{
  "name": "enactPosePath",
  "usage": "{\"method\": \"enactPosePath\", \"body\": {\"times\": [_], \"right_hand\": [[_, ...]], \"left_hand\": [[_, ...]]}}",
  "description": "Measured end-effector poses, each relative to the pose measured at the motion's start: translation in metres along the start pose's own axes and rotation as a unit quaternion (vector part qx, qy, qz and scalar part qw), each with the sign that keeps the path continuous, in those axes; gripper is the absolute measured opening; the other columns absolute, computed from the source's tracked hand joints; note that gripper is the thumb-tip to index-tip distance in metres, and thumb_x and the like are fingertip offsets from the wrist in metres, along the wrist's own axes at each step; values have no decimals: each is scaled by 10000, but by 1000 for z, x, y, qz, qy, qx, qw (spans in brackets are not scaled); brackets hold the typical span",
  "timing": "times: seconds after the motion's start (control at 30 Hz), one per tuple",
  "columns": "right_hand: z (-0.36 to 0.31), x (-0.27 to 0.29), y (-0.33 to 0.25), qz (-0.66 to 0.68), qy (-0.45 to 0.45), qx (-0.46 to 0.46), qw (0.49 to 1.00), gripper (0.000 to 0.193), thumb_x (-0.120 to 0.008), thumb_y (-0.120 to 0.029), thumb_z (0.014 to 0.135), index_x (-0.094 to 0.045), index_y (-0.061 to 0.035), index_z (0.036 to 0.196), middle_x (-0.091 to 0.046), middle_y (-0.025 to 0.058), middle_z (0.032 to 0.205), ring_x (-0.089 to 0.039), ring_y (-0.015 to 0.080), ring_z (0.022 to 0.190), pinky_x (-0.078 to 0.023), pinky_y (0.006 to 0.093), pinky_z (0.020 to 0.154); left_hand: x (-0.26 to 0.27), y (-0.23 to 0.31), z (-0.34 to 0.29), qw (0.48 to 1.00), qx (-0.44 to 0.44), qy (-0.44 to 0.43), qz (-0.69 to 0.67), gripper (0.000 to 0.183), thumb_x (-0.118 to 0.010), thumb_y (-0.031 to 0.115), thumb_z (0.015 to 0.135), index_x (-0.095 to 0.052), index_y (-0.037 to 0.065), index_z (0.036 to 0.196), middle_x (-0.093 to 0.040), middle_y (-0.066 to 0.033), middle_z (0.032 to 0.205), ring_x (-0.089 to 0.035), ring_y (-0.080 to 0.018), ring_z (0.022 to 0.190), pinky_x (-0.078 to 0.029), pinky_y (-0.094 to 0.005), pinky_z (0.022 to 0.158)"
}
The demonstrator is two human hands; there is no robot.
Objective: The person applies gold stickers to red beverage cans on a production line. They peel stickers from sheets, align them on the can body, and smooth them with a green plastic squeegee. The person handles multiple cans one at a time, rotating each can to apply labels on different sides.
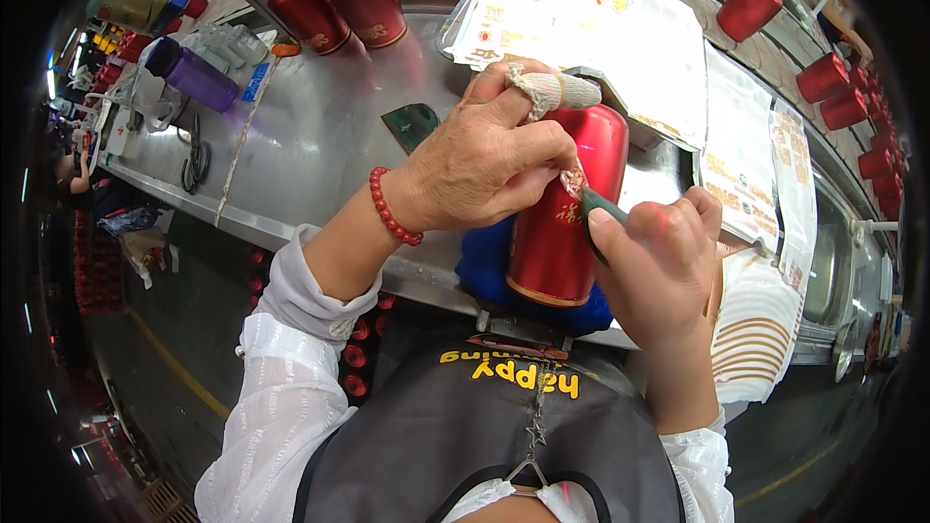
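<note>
A shiny red bottle (pixel 552 249) lies on a bunched blue cloth (pixel 484 266) at the near edge of the metal table, its base end toward me. My left hand (pixel 489 155), with a red bead bracelet and a knitted cover on one finger, is closed. Its thumb and fingertip pinch a small, partly clear decal (pixel 573 178) against the bottle's side. My right hand (pixel 668 257) grips a thin dark green scraper (pixel 603 208), its tip beside the decal. Just below, a gold mark shows on the bottle. The far end of the bottle is partly hidden behind my left hand.
White decal sheets (pixel 581 24) with gold prints cover the back right. Two red bottles (pixel 363 0) stand at the back left, near a purple bottle (pixel 194 76). A dark green flat piece (pixel 411 126) lies left of my hands. More red bottles (pixel 753 2) line the right side.
</note>
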State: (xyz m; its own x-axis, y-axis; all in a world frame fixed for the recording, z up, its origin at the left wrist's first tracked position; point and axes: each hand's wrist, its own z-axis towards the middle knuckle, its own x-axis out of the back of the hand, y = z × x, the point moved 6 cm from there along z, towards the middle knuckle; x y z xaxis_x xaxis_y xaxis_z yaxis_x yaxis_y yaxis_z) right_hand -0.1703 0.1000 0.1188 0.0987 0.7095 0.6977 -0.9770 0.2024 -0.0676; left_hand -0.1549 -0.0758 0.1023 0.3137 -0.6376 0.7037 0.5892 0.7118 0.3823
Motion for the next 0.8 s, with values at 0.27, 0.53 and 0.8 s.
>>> {"method": "enactPosePath", "body": {"times": [0.27,0.53,0.8], "right_hand": [[-5,6,9,21,39,-25,999,381,-772,-57,596,-712,-66,972,-512,14,796,-487,177,668,-332,371,673],[-11,4,10,37,23,-41,998,389,-768,-41,584,-708,-37,968,-513,24,795,-503,187,689,-335,375,691],[-12,5,10,41,24,-44,998,401,-768,-50,572,-706,-32,968,-512,30,795,-499,191,686,-334,378,695]], "left_hand": [[12,11,2,998,-9,54,7,177,-714,85,761,-720,166,918,-624,-136,1234,-491,-339,1223,-348,-476,1080],[0,13,-8,998,-39,39,29,216,-736,117,746,-749,229,930,-612,-50,1330,-410,-305,1334,-293,-538,1158],[0,15,-8,997,-51,32,55,372,-750,71,695,-772,224,1034,-635,-47,1319,-420,-317,1321,-288,-567,1164]]}}
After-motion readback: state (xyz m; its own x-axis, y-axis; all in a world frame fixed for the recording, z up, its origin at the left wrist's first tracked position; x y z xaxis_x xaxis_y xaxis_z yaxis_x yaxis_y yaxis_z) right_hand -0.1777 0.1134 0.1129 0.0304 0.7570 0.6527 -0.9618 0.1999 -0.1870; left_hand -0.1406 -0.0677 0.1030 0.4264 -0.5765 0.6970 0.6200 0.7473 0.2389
